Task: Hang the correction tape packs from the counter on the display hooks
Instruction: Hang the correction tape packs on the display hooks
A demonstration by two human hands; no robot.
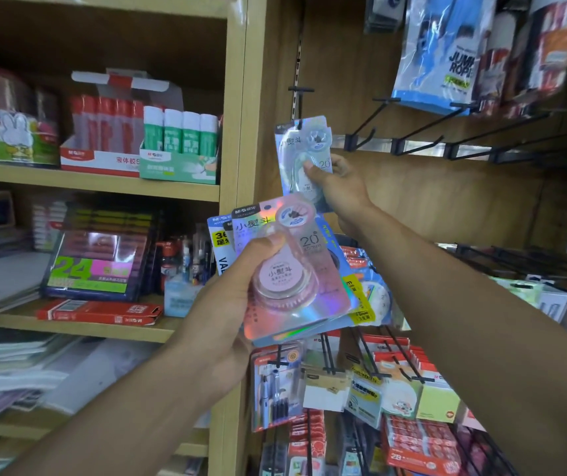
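My left hand (227, 304) grips a stack of correction tape packs (296, 269), a pink holographic pack on top with blue ones behind it. My right hand (338, 187) pinches a single pale blue correction tape pack (299, 146) and holds it up against the wooden display wall. Its top edge is at a black display hook (301, 91) at the left of the panel; whether the hook passes through its hole I cannot tell. To the right of it, black display hooks (412, 139) jut out bare.
Wooden shelves at left carry glue sticks (181, 132), pen boxes and notebooks. Jump rope packs (447, 53) hang above right. Below my hands, lower hooks hold pens, sticky notes (436, 403) and erasers, tightly packed.
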